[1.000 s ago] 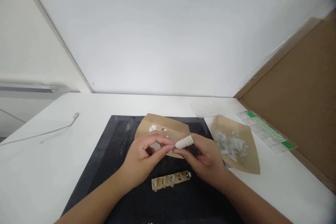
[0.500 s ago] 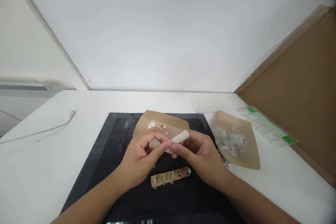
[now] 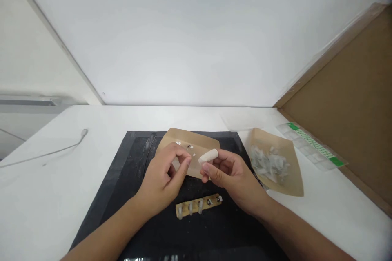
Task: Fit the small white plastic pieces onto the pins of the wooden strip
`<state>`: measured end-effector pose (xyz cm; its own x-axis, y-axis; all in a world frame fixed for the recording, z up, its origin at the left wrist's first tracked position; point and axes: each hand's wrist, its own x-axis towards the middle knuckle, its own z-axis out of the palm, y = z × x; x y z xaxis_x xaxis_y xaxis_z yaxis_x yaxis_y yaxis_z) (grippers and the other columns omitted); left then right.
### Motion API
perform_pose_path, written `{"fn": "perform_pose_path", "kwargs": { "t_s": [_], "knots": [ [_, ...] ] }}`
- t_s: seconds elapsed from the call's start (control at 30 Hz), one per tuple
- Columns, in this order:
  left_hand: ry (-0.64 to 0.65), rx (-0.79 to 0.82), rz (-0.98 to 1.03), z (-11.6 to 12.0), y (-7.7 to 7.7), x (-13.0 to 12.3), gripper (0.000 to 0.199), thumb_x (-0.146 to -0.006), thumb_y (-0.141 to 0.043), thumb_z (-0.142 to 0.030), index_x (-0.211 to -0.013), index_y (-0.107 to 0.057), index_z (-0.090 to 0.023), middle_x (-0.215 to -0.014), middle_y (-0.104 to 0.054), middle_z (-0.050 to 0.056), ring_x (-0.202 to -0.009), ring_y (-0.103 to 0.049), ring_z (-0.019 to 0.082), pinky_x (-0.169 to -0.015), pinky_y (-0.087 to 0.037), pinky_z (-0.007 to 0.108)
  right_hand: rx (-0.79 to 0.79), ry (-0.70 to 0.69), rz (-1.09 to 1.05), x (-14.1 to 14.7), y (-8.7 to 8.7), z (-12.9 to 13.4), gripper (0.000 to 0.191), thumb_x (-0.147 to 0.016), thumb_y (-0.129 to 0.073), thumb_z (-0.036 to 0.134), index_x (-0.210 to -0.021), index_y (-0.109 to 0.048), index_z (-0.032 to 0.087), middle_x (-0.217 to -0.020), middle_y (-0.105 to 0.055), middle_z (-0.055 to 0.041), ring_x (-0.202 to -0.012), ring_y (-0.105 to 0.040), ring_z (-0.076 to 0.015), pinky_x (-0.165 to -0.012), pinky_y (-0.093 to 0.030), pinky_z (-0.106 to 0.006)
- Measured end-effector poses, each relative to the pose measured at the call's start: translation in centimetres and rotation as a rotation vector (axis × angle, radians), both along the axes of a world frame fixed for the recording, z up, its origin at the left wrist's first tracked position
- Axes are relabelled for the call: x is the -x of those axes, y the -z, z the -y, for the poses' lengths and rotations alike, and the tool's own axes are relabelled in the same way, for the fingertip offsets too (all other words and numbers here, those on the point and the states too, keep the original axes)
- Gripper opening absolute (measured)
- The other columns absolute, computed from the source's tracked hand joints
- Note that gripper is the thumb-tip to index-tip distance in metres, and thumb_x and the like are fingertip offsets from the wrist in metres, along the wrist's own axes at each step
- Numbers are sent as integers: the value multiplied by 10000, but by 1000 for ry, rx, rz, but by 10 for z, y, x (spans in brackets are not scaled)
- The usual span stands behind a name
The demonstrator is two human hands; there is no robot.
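My left hand (image 3: 162, 177) is raised over the black mat, thumb and index fingertip pinched together; anything between them is too small to make out. To its right, my right hand (image 3: 235, 175) wears a white finger cot (image 3: 208, 156) on the index finger. The thumb lies against the other fingers there, and what they may grip is hidden. A gap separates the two hands. Below them lies a short wooden strip (image 3: 195, 207) carrying several translucent tube-like pieces and small metal parts. Behind the hands, a brown paper sheet (image 3: 205, 142) bears small white bits (image 3: 191, 147).
On the right, another brown paper (image 3: 292, 181) holds a heap of translucent pieces (image 3: 271, 163). Beyond it lies a clear compartment case (image 3: 312, 147) with a green label, near a cardboard panel (image 3: 346, 89). A thin cable (image 3: 69, 147) rests at left. The black mat (image 3: 122, 195) covers the table's middle.
My hands have moved apart; the left fingertips have drawn away leftward from the finger cot on my right index finger. The strip and papers have stayed put.
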<state>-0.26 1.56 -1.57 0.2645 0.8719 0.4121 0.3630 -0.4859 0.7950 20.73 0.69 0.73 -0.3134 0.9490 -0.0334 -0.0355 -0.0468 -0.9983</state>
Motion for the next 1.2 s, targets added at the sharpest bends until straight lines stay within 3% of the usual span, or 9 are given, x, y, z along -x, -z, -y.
{"fn": "perform_pose_path", "kwargs": {
  "t_s": [0.1, 0.2, 0.57, 0.83, 1.2],
  "knots": [
    [-90, -207, -162, -4, 2, 4, 87, -1034, -553, -193, -1011, -637, -193, -947, -647, 44, -816, -603, 167, -708, -500, 287, -25, 25, 41, 1, 1, -1, 286, -906, -777, 476, -957, -731, 198, -753, -714, -3, -719, -684, -147, -725, -570, -271],
    [-159, -310, -237, -9, 2, 7, 82, -1030, -552, -165, -1017, -631, -183, -966, -650, 53, -891, -619, 192, -826, -501, 329, -53, 52, 63, 1, 4, -2, 268, -894, -782, 454, -958, -735, 198, -787, -711, -6, -746, -695, -153, -730, -577, -276],
    [-237, -334, -279, -21, 4, 15, 81, -1004, -598, -161, -996, -675, -185, -898, -654, 34, -847, -611, 189, -808, -493, 315, -305, 174, 321, -5, 7, -5, 169, -948, -706, 371, -997, -742, 213, -824, -690, -17, -605, -578, -123, -514, -451, -241],
    [-201, -379, -278, -30, 15, 21, 116, -1023, -618, -172, -1071, -721, -198, -975, -681, 55, -951, -614, 220, -879, -510, 372, -623, 241, 585, -10, 6, -11, 73, -987, -638, 250, -965, -703, 226, -814, -642, -3, -683, -597, -147, -645, -491, -290],
    [-221, -416, -346, -33, 14, 28, 112, -1047, -603, -220, -1045, -714, -204, -980, -677, 51, -952, -601, 221, -881, -510, 371, -860, 214, 659, -14, 11, -14, 92, -1021, -619, 202, -958, -684, 218, -829, -622, -14, -793, -606, -172, -733, -477, -314]
  ]
}}
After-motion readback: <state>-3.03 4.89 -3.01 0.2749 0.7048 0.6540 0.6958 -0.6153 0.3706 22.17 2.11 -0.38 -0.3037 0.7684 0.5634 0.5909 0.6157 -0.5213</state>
